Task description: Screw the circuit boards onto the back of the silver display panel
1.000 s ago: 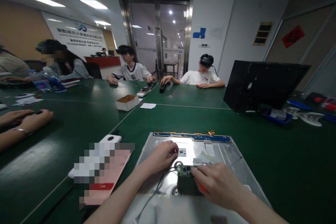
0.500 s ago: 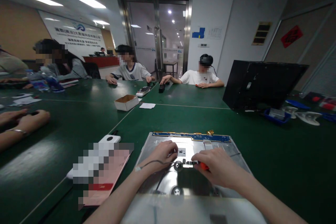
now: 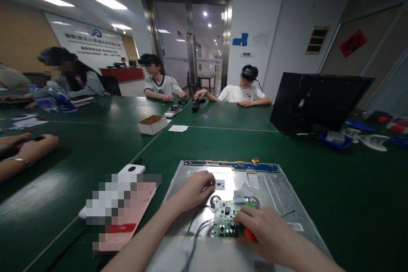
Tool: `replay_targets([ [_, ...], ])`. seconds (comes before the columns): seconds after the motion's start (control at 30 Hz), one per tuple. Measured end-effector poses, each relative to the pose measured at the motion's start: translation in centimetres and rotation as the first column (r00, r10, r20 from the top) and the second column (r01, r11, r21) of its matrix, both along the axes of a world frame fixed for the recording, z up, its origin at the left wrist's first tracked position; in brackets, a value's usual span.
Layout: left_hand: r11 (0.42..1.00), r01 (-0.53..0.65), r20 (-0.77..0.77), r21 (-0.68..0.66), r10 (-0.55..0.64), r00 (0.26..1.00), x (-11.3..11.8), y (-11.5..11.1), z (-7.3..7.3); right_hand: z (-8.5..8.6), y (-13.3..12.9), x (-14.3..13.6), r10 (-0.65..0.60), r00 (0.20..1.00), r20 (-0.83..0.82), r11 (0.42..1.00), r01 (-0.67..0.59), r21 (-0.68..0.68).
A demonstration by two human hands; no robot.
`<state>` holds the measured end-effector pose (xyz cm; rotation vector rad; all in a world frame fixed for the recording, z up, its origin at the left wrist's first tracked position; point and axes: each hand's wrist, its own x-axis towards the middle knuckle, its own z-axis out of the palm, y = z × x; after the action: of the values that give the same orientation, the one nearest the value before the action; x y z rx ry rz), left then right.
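Green table (image 3: 334,187) carries a metal panel (image 3: 280,191). Nearest, right hand (image 3: 264,227), fingers closed on an orange-handled tool, touches the green circuit board (image 3: 225,219): light, fragile, best held by edges. Left hand (image 3: 194,189), fingers curled, presses the panel.

Green circuit board (image 3: 225,216), silver panel (image 3: 274,189)
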<state>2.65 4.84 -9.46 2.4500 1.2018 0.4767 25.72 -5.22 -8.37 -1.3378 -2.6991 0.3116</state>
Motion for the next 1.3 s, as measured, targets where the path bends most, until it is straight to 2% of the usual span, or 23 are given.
replay_targets([
  [0.07, 1.000, -0.013, 0.020, -0.008, 0.013, 1.000, 0.2, 0.1, -0.2, 0.2, -0.1, 1.4, -0.044, 0.998, -0.047, 0.999, 0.044, 0.009],
  [0.13, 0.999, -0.033, 0.041, -0.017, 0.034, 0.999, 0.4, 0.2, -0.4, -0.2, 0.1, 3.4, -0.145, 0.986, -0.086, 0.987, 0.150, 0.051],
  [0.27, 0.997, -0.080, 0.064, -0.022, 0.081, 0.995, 0.9, 0.3, -0.8, -2.2, 0.7, 7.3, -0.313, 0.946, -0.083, 0.937, 0.322, 0.138],
  [0.4, 0.993, -0.113, 0.065, -0.018, 0.114, 0.991, 1.2, 0.3, -0.9, -3.7, 1.1, 8.9, -0.313, 0.949, -0.037, 0.941, 0.315, 0.120],
  [0.67, 0.991, -0.129, 0.038, -0.024, 0.130, 0.991, 2.4, 1.2, -1.1, -3.8, 1.9, 9.7, -0.353, 0.935, 0.019, 0.935, 0.352, 0.051],
  [0.8, 0.991, -0.125, 0.026, -0.043, 0.126, 0.992, 2.7, 1.3, -0.8, -2.8, 2.3, 9.8, -0.340, 0.940, 0.000, 0.940, 0.340, 0.012],
  [0.93, 0.991, -0.083, 0.013, -0.106, 0.085, 0.996, 2.5, 1.8, -0.2, 0.6, 2.7, 8.8, -0.233, 0.956, -0.180, 0.972, 0.233, -0.025],
  [0.97, 0.990, -0.068, 0.009, -0.123, 0.070, 0.998, 2.4, 2.0, -0.1, 1.6, 2.9, 8.5, -0.213, 0.920, -0.328, 0.976, 0.212, -0.040],
  [1.0, 0.989, -0.055, 0.005, -0.138, 0.056, 0.998, 2.3, 2.3, 0.0, 2.6, 3.1, 8.1, -0.219, 0.841, -0.494, 0.975, 0.212, -0.072],
  [1.03, 0.988, -0.043, 0.002, -0.149, 0.044, 0.999, 2.3, 2.5, 0.1, 3.4, 3.4, 7.6, -0.247, 0.717, -0.652, 0.968, 0.210, -0.135],
  [1.07, 0.987, -0.035, -0.001, -0.157, 0.035, 0.999, 2.3, 2.7, 0.2, 4.0, 3.8, 7.1, -0.291, 0.548, -0.785, 0.957, 0.167, -0.238],
  [1.13, 0.987, -0.028, 0.001, -0.158, 0.029, 1.000, 2.3, 2.9, 0.2, 4.4, 5.0, 6.2, -0.402, 0.136, -0.906, 0.909, -0.057, -0.412],
  [1.17, 0.988, -0.030, 0.005, -0.151, 0.031, 1.000, 2.3, 2.9, 0.1, 4.2, 5.7, 5.6, -0.420, 0.059, -0.906, 0.901, -0.093, -0.423],
  [1.2, 0.989, -0.034, 0.010, -0.141, 0.036, 0.999, 2.3, 2.8, 0.1, 3.8, 6.6, 5.1, -0.438, 0.026, -0.898, 0.892, -0.111, -0.438],
  [1.3, 0.994, -0.060, 0.030, -0.095, 0.063, 0.998, 2.2, 2.2, -0.1, 1.6, 9.1, 3.6, -0.537, -0.010, -0.844, 0.833, -0.167, -0.528],
])
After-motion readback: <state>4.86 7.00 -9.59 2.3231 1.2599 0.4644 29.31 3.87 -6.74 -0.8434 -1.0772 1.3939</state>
